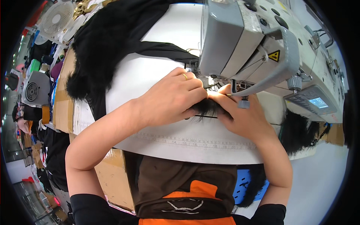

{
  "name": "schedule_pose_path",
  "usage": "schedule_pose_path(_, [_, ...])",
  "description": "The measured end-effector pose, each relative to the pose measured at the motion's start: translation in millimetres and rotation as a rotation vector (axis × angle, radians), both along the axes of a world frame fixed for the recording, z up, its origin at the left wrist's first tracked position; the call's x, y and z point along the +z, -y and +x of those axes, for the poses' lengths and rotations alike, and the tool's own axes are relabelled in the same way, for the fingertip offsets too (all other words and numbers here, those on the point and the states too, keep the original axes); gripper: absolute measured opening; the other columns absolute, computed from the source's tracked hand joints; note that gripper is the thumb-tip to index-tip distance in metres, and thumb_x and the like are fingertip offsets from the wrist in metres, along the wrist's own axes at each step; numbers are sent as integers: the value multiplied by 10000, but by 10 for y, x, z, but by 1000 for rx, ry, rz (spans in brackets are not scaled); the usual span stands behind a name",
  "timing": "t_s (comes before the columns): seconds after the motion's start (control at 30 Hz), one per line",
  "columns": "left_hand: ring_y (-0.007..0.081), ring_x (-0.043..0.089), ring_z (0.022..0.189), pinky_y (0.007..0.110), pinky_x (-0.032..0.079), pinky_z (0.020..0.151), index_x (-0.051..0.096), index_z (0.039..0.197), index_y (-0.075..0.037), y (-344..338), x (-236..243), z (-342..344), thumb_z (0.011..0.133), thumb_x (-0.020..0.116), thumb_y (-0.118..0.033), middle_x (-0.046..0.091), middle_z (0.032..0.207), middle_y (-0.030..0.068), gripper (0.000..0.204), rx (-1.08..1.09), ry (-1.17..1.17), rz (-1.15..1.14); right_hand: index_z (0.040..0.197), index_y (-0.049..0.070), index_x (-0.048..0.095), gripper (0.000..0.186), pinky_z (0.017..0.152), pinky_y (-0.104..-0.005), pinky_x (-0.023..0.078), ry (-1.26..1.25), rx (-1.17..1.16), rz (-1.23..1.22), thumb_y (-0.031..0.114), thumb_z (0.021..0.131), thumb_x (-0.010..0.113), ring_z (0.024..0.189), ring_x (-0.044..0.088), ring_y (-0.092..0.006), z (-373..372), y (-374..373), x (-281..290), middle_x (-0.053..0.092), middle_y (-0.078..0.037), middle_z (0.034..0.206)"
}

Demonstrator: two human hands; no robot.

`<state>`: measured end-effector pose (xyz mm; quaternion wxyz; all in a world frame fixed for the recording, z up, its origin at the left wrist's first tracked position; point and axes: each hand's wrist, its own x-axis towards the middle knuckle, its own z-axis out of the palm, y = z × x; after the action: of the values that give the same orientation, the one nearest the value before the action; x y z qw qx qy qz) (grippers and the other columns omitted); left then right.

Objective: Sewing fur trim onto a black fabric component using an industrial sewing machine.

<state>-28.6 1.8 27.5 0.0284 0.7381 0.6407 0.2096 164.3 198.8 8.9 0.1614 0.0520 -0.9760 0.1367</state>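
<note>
Both hands are at the needle area of a sewing machine [225,37], close below its grey head. My left hand [174,93], with a ring on one finger, has its fingers bent down on a piece of black furry fabric [206,106]. Opposite it, my right hand [242,114] pinches the same fabric, thumb and fingers close together. A strip of black cloth [161,50] runs from the machine's needle area toward the far left. The needle and the fabric edge under the fingers are mostly hidden.
A heap of black furry fabric [99,41] covers the table's left side. More black fur [300,131] lies at the right, beside the control panel [317,103]. A printed ruler [187,143] follows the white table's near edge. Cardboard boxes [63,93] and a fan [56,18] stand left.
</note>
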Motion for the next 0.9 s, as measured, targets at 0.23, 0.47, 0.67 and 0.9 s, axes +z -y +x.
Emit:
schedule_pose_path(0.23, [274,651,1040,435,479,999,665,1022,-84,-22,-37,-25,774,879,-172,636,1003,56,340,-16,-37,32,1298,170,670,532,1001,-467,559,9,-96,311,316,814,837,1157,654,-234,-18,134,-49,658,-25,1219])
schedule_pose_path(0.47, [257,653,1050,420,478,993,667,1002,-91,-30,-41,-1,770,874,-169,632,992,53,321,-26,-60,44,1246,134,667,537,1024,-444,573,-81,-126,293,356,798,862,1133,684,-245,-17,171,-82,660,-48,1230])
schedule_pose_path(0.67, [267,648,1079,421,476,996,672,1029,-91,-22,-79,4,759,889,-178,631,1017,48,356,21,-75,32,1220,113,668,507,965,-451,579,-114,-82,262,326,804,864,1113,695,-268,-26,56,-87,677,-71,1225])
schedule_pose_path(0.9, [269,629,1114,440,474,1034,721,1212,-133,-36,-325,60,717,884,-131,635,1071,31,521,51,41,199,1171,76,725,195,881,-404,571,-32,-60,-9,137,987,742,1060,694,-308,13,76,-37,719,-79,1138])
